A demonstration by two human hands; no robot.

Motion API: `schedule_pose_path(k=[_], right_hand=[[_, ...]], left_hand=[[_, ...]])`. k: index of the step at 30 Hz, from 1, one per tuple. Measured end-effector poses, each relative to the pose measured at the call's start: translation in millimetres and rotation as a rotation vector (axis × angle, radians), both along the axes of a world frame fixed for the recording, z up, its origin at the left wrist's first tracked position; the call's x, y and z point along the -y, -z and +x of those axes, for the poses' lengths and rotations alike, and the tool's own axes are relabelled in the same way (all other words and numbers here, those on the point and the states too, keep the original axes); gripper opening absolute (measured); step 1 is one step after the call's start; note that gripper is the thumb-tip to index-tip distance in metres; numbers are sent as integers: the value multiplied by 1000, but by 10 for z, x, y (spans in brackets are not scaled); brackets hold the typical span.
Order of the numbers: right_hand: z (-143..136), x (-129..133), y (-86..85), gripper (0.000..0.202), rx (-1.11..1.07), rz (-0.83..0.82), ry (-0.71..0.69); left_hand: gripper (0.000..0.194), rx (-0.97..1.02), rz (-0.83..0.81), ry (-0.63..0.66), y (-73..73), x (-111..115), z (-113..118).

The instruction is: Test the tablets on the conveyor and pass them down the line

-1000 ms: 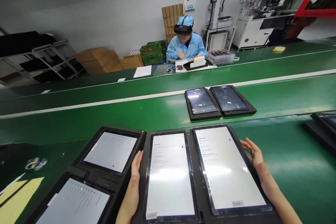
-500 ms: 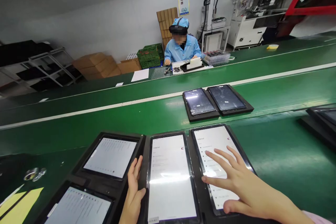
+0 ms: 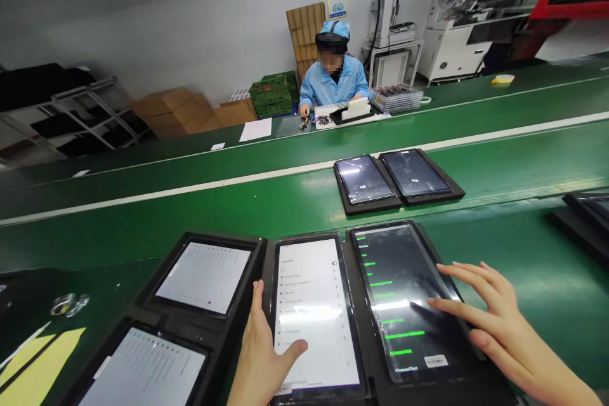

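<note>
Black-screened tablet (image 3: 404, 298) under spread right hand (image 3: 495, 323); left hand (image 3: 266, 355) open, thumb on white tablet (image 3: 311, 311); screen checks underway, next tap needs precise aim

A long green conveyor bench (image 3: 238, 209), striped by a white line (image 3: 190, 189), is carrying several black trays. At 6 o'clock a black tray (image 3: 352, 387) with two tablets is lying beside another black tray (image 3: 157, 314), at 7 o'clock, with two lit tablets. At 1 o'clock a smaller black tray (image 3: 399, 203) is sitting with two dark screens. At 9 o'clock yellow paper (image 3: 33, 371) and a clear tape roll (image 3: 70, 304) are resting.
</note>
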State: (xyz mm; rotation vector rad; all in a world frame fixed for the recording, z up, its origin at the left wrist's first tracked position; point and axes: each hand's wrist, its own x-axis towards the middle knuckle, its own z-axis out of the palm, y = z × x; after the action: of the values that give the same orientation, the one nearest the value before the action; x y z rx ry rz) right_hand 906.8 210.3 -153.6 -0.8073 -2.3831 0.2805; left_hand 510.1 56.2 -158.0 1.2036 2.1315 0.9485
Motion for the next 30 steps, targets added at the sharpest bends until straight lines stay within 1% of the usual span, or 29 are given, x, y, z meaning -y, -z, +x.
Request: schedule_pose_path(k=[1,4,5,8,10,13,16,18,20,22,23,25,28,30], right_hand=[[-59,20,1,43,40,11,-27],[-222,51,4,43,146,47,-86],[-262,54,7,44,165,63,-96],[-320,45,23,47,209,119,-96],[-304,36,30,45,227,163,-78],[-206,28,26,45,186,177,-63],[-67,23,17,46,99,132,-18],[8,16,22,43,62,115,23],[47,5,43,41,44,101,48],[46,-10,77,40,40,80,60],[32,-19,95,40,48,70,61],[-21,-43,127,40,93,66,56],[-146,-88,136,43,201,114,43],[-240,-120,114,45,249,171,36]], left_hand=[[108,38,25,-15,4,1,5],[85,256,159,-115,34,6,-23],[81,336,187,-143,54,6,-47],[85,484,204,-169,140,-4,-152],[89,492,200,-146,185,-17,-214],[89,385,155,-118,176,-42,-234],[88,220,55,-73,115,-60,-185],[88,148,31,-38,96,-55,-164],[84,147,77,-26,106,-30,-174],[79,174,156,-44,119,12,-203],[77,156,200,-55,119,37,-217],[69,30,262,-39,95,88,-231],[50,-224,308,92,27,139,-211],[46,-348,309,166,-21,146,-183]])
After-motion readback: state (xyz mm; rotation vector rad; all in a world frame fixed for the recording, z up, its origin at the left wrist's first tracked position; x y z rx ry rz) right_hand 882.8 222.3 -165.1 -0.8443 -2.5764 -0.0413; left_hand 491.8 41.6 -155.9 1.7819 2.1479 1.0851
